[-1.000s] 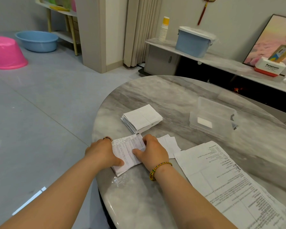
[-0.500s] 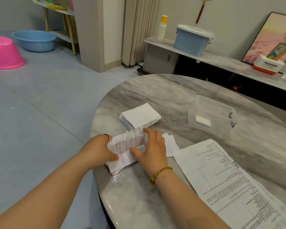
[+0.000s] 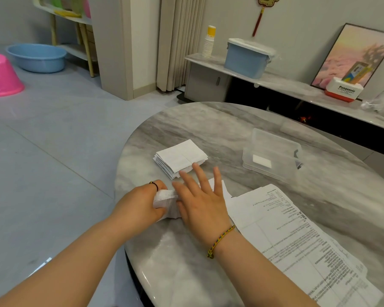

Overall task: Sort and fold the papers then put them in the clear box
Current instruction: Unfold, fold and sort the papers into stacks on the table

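- Grey-veined marble forms the round worktop [image 3: 208, 129], and every paper of the task lies on its near half.
- The person's left hand [image 3: 140, 203] has its grip closed round a small folded white paper bundle [image 3: 165, 201] near the worktop's left edge. The thumb is on the bundle's face and the fingers are curled at its side.
- The right hand [image 3: 203, 202] grips nothing. Its fingers are straight and spread, palm down just right of the bundle, over a loose white sheet [image 3: 225, 190]. The fingers are blurred, so it cannot be told whether the hand presses the paper or hovers.
- Done so far, by the look of it: a stack of folded white papers [image 3: 182, 157] sits just beyond the hands, toward the worktop's middle, its layers fanned at the left side.
- Left to fold: a pile of large printed white sheets [image 3: 297, 244] lies opened out along the near-right edge, creased but flat.
- The clear plastic box [image 3: 273, 149] stands open toward the far-right edge, well apart from the stack. Only one small white piece [image 3: 262, 161] shows inside, and what it is cannot be told.
- As a judgement, the folding is partway along and the boxing has barely begun. The stack, the bundle and the large sheets all have to reach the box.
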Demonstrator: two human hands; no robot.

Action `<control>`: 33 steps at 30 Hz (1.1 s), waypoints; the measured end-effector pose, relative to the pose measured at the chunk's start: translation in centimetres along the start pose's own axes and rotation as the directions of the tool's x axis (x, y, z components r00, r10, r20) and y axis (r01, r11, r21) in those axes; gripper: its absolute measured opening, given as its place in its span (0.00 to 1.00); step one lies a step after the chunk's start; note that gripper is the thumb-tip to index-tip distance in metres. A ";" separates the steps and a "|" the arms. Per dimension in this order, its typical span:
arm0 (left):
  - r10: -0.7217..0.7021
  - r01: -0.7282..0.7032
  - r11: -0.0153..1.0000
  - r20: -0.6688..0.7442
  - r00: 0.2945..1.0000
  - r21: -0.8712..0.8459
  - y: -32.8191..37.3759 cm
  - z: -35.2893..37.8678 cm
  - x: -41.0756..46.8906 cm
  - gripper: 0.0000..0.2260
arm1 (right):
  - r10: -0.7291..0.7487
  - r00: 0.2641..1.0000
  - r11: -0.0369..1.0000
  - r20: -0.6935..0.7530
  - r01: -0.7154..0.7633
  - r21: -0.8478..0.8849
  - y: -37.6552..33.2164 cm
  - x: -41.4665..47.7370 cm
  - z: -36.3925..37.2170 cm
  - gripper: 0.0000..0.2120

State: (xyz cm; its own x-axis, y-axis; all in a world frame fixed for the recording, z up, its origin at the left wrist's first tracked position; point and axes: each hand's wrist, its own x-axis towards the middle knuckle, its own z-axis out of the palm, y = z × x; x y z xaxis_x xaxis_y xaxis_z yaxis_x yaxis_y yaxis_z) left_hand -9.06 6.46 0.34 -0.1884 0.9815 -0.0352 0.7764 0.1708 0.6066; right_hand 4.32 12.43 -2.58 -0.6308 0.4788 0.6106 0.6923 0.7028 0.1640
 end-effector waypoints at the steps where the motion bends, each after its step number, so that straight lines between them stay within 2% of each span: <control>1: -0.007 0.008 1.000 0.017 1.000 -0.029 0.0 0.2 0.1 0.10 | -0.024 1.000 1.000 0.013 0.024 0.000 0.0 -0.2 0.3 0.16; 7: -0.019 0.023 0.986 0.025 1.000 -0.164 -0.5 0.7 0.6 0.08 | -0.032 0.999 0.995 0.020 0.030 0.094 -0.1 -0.2 1.1 0.16; 10: -0.067 0.073 0.937 0.029 0.997 -0.341 -0.6 0.5 0.9 0.11 | 0.072 0.997 0.986 -0.034 -0.066 0.155 0.7 0.4 1.1 0.19; 12: -0.152 0.158 0.847 0.055 0.987 -0.507 -0.7 0.3 0.9 0.09 | 0.223 0.973 0.955 -0.066 -0.204 0.214 1.3 0.7 0.9 0.24; 14: -0.244 0.262 0.682 0.126 0.962 -0.683 -0.8 0.3 0.8 0.05 | 0.335 0.941 0.914 -0.053 -0.311 0.261 1.6 0.7 0.8 0.26; 16: -0.299 0.333 0.545 0.192 0.935 -0.770 -0.6 0.8 0.6 0.05 | 0.350 0.937 0.898 -0.014 -0.331 0.292 1.4 0.5 0.9 0.26; 18: -0.345 0.370 0.506 0.211 0.915 -0.779 -0.4 1.3 0.5 0.06 | 0.291 0.957 0.916 0.010 -0.282 0.286 0.7 0.1 1.0 0.22; 20: -0.392 0.389 0.514 0.194 0.899 -0.764 -0.5 1.8 0.6 0.04 | 0.210 0.977 0.936 0.048 -0.215 0.277 0.1 -0.3 1.3 0.19; 22: -0.435 0.396 0.613 0.127 0.892 -0.683 -1.0 2.0 0.7 0.05 | 0.137 0.984 0.939 0.118 -0.167 0.302 -0.5 -0.8 1.7 0.17; 25: -0.427 0.395 0.758 0.063 0.902 -0.519 -1.3 1.9 0.9 0.08 | 0.083 0.974 0.933 0.211 -0.150 0.328 -0.9 -1.2 2.2 0.17; 28: -0.373 0.365 0.911 -0.005 0.928 -0.195 -1.2 1.8 0.9 0.16 | 0.063 0.964 0.923 0.258 -0.155 0.352 -1.1 -1.4 2.4 0.16; 30: -0.336 0.336 0.942 -0.062 0.940 -0.024 -1.4 1.7 1.0 0.22 | 0.063 0.956 0.920 0.285 -0.166 0.355 -1.2 -1.2 2.4 0.16; 33: -0.295 0.296 0.955 -0.096 0.951 0.000 -1.7 1.5 1.1 0.24 | 0.074 0.955 0.913 0.288 -0.181 0.366 -1.2 -0.7 2.2 0.16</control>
State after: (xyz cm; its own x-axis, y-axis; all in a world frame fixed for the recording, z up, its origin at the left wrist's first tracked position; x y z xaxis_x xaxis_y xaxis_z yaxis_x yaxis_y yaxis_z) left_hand -9.62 7.35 -1.92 -0.4657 0.8744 -0.1360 0.6861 0.4538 0.5686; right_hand 3.16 12.40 -4.98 -0.6520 0.6607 0.3720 0.6177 0.7473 -0.2448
